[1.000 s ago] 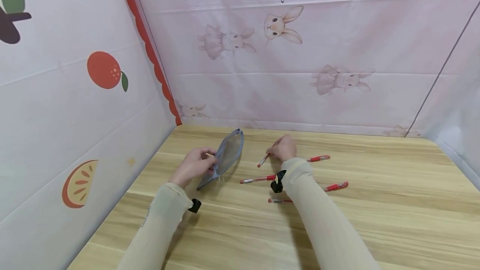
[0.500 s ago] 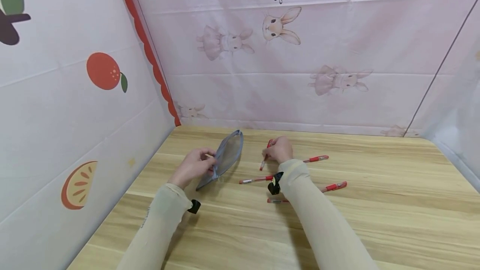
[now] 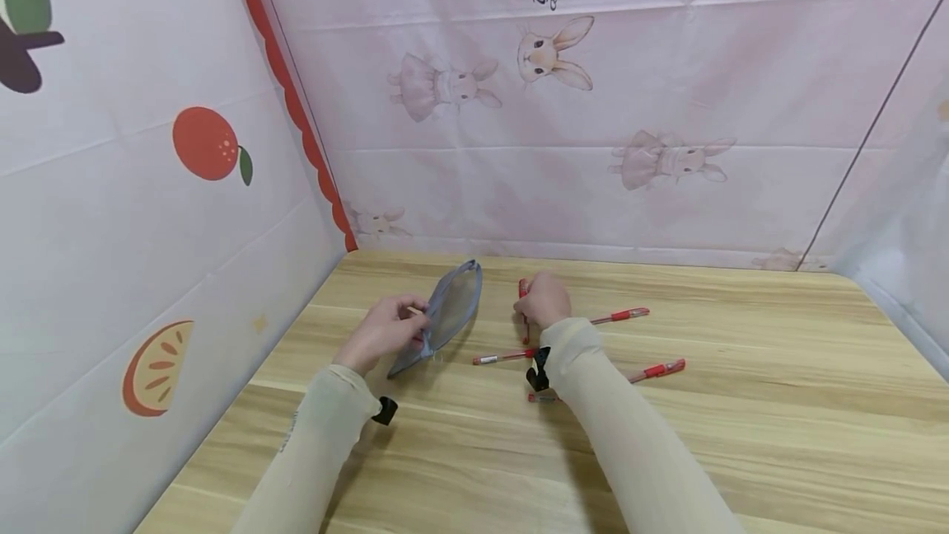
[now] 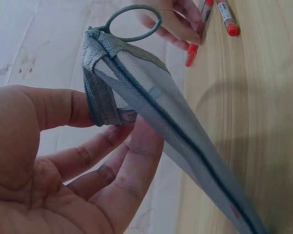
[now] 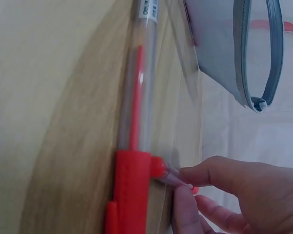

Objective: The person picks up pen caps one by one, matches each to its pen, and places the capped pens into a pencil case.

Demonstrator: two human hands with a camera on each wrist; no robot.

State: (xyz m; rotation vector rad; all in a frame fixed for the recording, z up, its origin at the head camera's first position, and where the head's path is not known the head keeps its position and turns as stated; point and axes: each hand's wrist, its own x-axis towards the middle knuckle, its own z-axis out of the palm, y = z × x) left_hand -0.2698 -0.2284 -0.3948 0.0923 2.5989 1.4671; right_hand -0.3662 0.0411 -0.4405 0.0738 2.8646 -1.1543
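Note:
A grey-blue mesh zipper pouch (image 3: 458,303) stands tilted on the table, its top edge spread apart. My left hand (image 3: 381,332) pinches the pouch's near end between thumb and fingers; in the left wrist view the pouch (image 4: 151,97) shows a blue zipper line and a loop at its end. To the right of the pouch, my right hand (image 3: 547,302) pinches a red gel pen (image 3: 523,288), which is partly hidden by the fingers. In the right wrist view that pen (image 5: 171,176) is between thumb and fingers, close over the table.
More red pens lie on the wood-grain table (image 3: 460,452): one pen (image 3: 504,357) by my right wrist, another pen (image 3: 630,314) to the right, and a pen (image 3: 665,368) partly under my right forearm. Printed cloth walls (image 3: 474,188) border the back and left.
My right hand has shifted slightly left toward the pouch, and the pen in it has turned from slanted to nearly straight away from me. The left hand and pouch have hardly moved.

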